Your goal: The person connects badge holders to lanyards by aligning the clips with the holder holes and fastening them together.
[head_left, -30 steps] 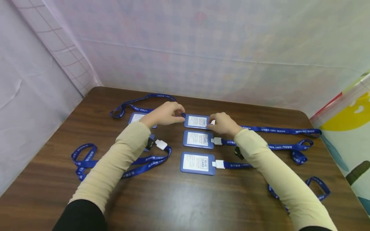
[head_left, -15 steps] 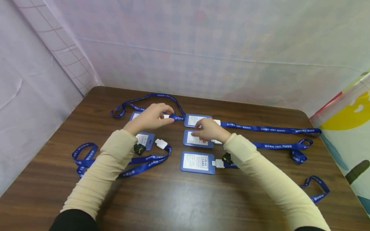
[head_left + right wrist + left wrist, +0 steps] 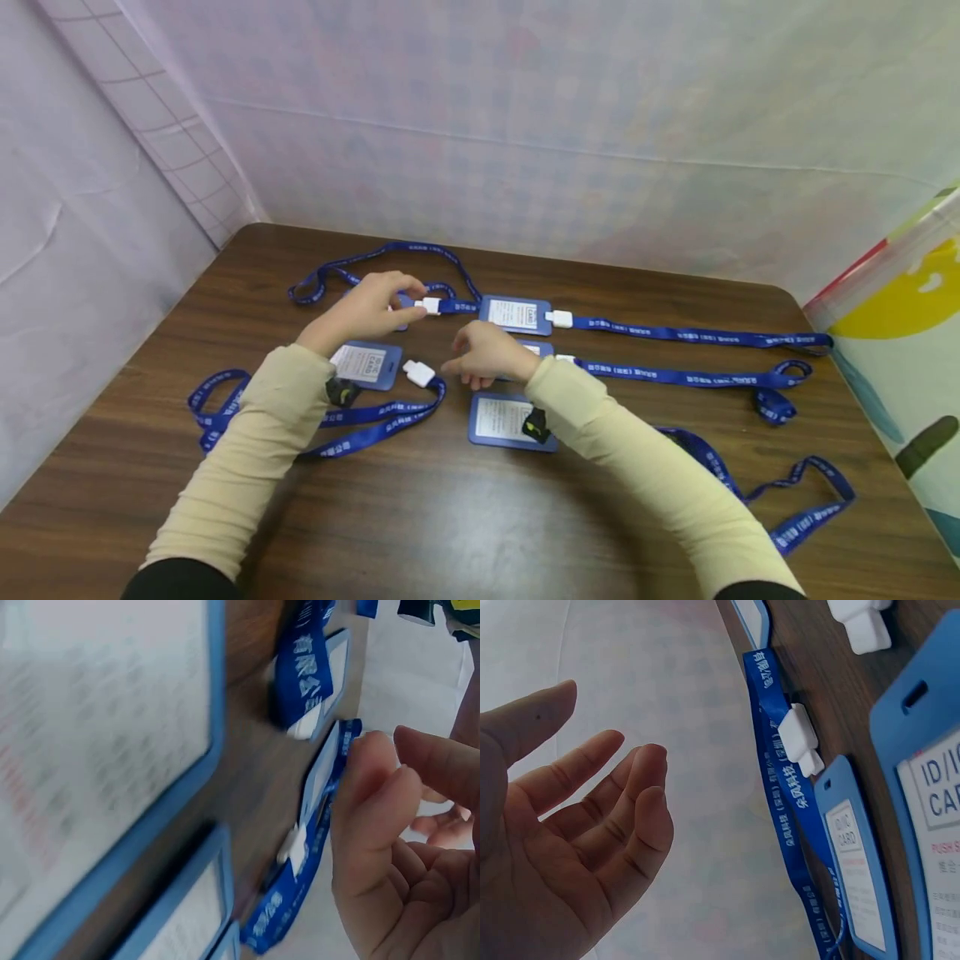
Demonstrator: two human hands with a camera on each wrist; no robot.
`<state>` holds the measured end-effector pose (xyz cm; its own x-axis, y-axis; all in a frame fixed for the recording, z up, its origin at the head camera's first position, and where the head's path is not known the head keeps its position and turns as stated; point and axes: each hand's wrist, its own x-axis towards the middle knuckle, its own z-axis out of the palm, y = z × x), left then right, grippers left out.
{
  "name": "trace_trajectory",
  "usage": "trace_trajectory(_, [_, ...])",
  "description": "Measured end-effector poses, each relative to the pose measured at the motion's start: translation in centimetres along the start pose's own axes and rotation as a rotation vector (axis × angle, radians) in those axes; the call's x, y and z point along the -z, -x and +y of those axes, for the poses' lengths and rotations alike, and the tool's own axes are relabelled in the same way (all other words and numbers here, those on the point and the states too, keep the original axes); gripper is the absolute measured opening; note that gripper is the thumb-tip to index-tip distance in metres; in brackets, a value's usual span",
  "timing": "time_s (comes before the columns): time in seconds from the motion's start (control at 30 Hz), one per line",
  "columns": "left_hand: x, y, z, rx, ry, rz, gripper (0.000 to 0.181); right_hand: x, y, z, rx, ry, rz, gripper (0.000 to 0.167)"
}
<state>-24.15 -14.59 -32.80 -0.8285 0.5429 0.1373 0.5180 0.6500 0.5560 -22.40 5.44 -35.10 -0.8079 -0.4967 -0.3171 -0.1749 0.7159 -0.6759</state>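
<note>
In the head view my left hand point(image 3: 367, 308) hovers over the upper left blue card holder point(image 3: 402, 320), beside its white clip point(image 3: 430, 306); the left wrist view shows the loosely bent fingers holding nothing. My right hand point(image 3: 489, 354) is above the table, left of the middle right card holder point(image 3: 539, 349), which it partly covers. Its fingers are bent with nothing between them. Below the left hand lies another card holder point(image 3: 367, 365), with a white clip point(image 3: 419, 373) just apart from its right end. The upper right card holder point(image 3: 516, 314) has its clip and straight lanyard to the right.
A lower right card holder point(image 3: 497, 419) lies partly under the right wrist. Blue lanyards stretch right point(image 3: 697, 336) and loop at the left point(image 3: 375, 414) and lower right point(image 3: 798, 523). The brown table point(image 3: 450, 517) meets a pale cloth backdrop point(image 3: 525, 150) behind.
My right hand has moved left and slightly down from the upper right card holder, passing over the middle one. My left hand has drawn back to the left, uncovering the clip of the upper left lanyard.
</note>
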Motion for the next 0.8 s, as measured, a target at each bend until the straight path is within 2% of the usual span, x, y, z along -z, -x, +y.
trace_trajectory(0.2, [0.2, 0.3, -0.8, 0.018, 0.005, 0.010, 0.033, -1.3, -1.5, -1.2, -0.024, -0.151, 0.021, 0.029])
trace_trajectory(0.33, [0.3, 0.5, -1.2, 0.039, -0.009, 0.018, 0.032, -2.0, -2.2, -1.8, -0.044, -0.182, 0.063, 0.021])
trace_trajectory(0.53, [0.5, 0.9, -2.1, 0.059, -0.035, 0.017, 0.031, -3.1, -3.0, -2.5, -0.089, -0.079, 0.069, 0.017])
trace_trajectory(0.8, [1.0, 1.5, -2.7, 0.092, -0.060, 0.018, 0.030, -4.1, -3.3, -2.6, -0.106, 0.092, 0.090, 0.018])
